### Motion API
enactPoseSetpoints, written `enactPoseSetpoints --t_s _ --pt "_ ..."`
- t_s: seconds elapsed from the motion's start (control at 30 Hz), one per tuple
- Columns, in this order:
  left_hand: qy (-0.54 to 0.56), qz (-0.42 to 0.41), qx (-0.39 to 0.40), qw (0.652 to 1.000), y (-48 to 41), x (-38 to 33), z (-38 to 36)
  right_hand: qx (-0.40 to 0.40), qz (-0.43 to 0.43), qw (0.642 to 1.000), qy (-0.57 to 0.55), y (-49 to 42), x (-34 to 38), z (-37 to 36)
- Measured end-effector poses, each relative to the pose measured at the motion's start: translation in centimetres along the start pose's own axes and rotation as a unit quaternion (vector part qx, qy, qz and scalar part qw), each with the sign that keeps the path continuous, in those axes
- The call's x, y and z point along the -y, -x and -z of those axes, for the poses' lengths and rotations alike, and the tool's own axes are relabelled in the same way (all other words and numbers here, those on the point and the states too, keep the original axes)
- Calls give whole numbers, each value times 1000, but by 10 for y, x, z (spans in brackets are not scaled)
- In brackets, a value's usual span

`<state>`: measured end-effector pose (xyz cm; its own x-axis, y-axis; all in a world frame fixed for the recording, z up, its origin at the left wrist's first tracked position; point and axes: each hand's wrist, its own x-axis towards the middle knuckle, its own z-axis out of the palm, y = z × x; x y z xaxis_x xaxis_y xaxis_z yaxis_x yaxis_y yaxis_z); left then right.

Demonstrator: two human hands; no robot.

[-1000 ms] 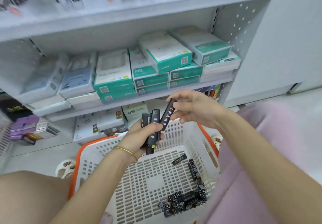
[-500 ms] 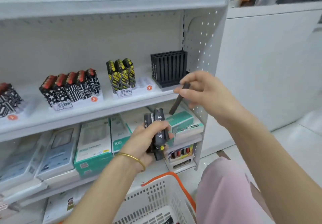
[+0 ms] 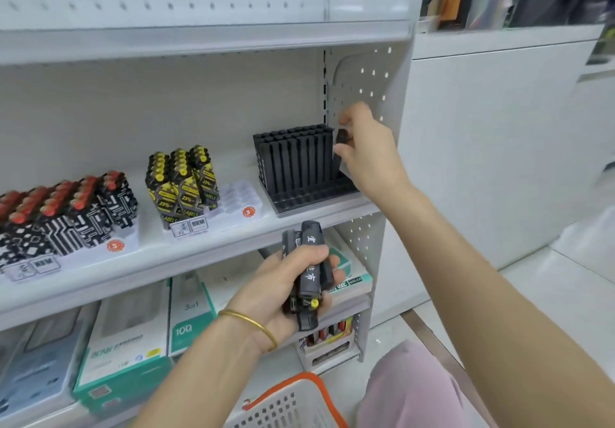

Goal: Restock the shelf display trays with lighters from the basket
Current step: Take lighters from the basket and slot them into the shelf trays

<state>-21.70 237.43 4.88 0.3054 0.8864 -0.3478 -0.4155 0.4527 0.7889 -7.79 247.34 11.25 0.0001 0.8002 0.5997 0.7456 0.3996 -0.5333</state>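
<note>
My right hand (image 3: 367, 153) pinches one slim black lighter (image 3: 340, 148) upright at the right end of the black display tray (image 3: 309, 199), beside the rows of black lighters (image 3: 294, 158) standing in it. My left hand (image 3: 283, 289) grips a bundle of black lighters (image 3: 307, 273) with white characters, below the shelf edge. The white basket (image 3: 293, 404) with an orange rim shows only its top corner at the bottom edge.
On the same shelf stand yellow-and-black lighters (image 3: 183, 183) in a clear tray and red-topped patterned lighters (image 3: 66, 214) to the left. Green and white boxes (image 3: 126, 357) fill the shelf below. The perforated shelf side panel (image 3: 366, 94) stands just right of the black tray.
My right hand has carried the single lighter up from the basket to the black tray's right end. My view rose from the basket to the upper shelf. My left hand keeps its bundle.
</note>
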Motion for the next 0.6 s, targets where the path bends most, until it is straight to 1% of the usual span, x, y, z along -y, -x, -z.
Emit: enactPoseSetpoints --t_s 0.33,0.6 --pt "2 -6 24 1000 -4 -3 5 31 -5 999 -24 -13 -7 -2" --pt "-13 -18 41 999 -5 -6 6 29 -17 999 -10 -6 -6 -7"
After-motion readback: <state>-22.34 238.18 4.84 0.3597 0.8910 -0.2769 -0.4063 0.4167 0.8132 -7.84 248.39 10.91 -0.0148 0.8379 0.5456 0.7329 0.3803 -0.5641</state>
